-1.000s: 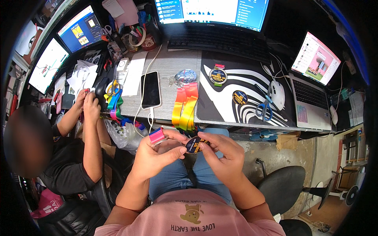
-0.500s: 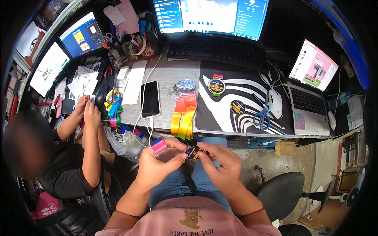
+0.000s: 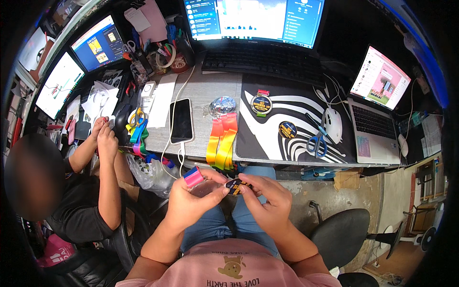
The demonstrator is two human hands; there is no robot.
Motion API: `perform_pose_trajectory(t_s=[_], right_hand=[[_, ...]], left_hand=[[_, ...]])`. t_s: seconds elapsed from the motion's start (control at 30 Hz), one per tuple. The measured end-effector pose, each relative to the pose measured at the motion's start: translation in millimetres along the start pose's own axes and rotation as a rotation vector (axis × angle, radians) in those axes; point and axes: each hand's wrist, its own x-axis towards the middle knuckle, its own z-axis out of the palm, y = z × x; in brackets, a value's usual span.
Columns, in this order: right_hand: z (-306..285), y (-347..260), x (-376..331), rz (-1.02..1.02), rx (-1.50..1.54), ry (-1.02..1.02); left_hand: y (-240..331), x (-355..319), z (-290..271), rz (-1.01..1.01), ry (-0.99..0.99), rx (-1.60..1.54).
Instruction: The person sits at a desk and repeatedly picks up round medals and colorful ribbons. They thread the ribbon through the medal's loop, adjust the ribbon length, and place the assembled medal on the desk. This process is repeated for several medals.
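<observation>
Over my lap, both hands pinch a round dark disc point(image 3: 234, 187) with yellow lettering between thumbs and fingers. My left hand point(image 3: 201, 197) has the disc's left edge. A pink and blue ribbon point(image 3: 193, 177) stands at its fingers, joined to a shiny medal body mostly hidden by the hand. My right hand point(image 3: 268, 195) grips the disc's right side with thumb and bent fingers. On the zebra-pattern mat point(image 3: 253, 143) lie a medal point(image 3: 261, 104) with a red and green ribbon and a loose dark disc point(image 3: 288, 129).
Blue scissors point(image 3: 317, 145) and a white mouse point(image 3: 333, 126) rest right of the disc. Leftward are a medal point(image 3: 223, 106) with red-yellow ribbons point(image 3: 222, 143) and a charging phone point(image 3: 181, 122). A co-worker's hands point(image 3: 105, 135) work at left. A black chair point(image 3: 342, 237) stands right.
My hands keep the same grip on the disc, with the right hand shifted very slightly left. The co-worker's hands have moved a little lower.
</observation>
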Motion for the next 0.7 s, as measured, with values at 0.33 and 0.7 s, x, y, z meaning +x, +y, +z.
perform_pose_trajectory(t_s=[0.33, 0.7], right_hand=[[-2.3, 9.4, -5.1, 0.450, 0.618, -0.170], [2.2, 24.8, -7.2, 0.515, 0.761, -0.240]], left_hand=[[-17.6, 8.1, -13.2, -0.121, -0.168, -0.405], [-39.6, 11.9, -11.6, -0.363, -0.246, -0.815]])
